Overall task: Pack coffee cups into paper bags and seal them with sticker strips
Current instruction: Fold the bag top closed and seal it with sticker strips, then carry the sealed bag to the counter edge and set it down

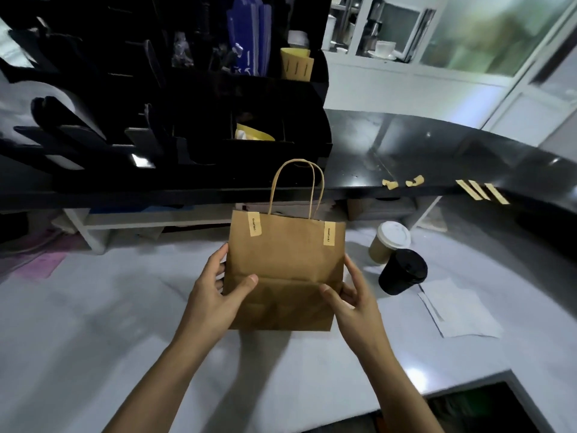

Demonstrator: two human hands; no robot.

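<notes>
A brown paper bag (pixel 285 260) with twisted handles stands upright on the pale counter (pixel 109 323). Two yellow sticker strips (pixel 254 225) fold over its closed top edge, one near each corner. My left hand (pixel 218 290) grips the bag's lower left side, thumb across the front. My right hand (pixel 351 300) grips the lower right side the same way. To the right stand a brown cup with a white lid (pixel 388 242) and a black cup with a black lid (pixel 402 271), touching each other. Three loose sticker strips (pixel 482 190) lie on the black shelf's edge.
A black raised shelf (pixel 390 157) runs behind the bag, carrying a black organiser (pixel 187 104) with sleeves and napkins. Two curled sticker scraps (pixel 402 182) lie on the shelf. White paper sheets (pixel 459 310) lie right of the cups. A dark opening (pixel 480 407) sits at the counter's near right.
</notes>
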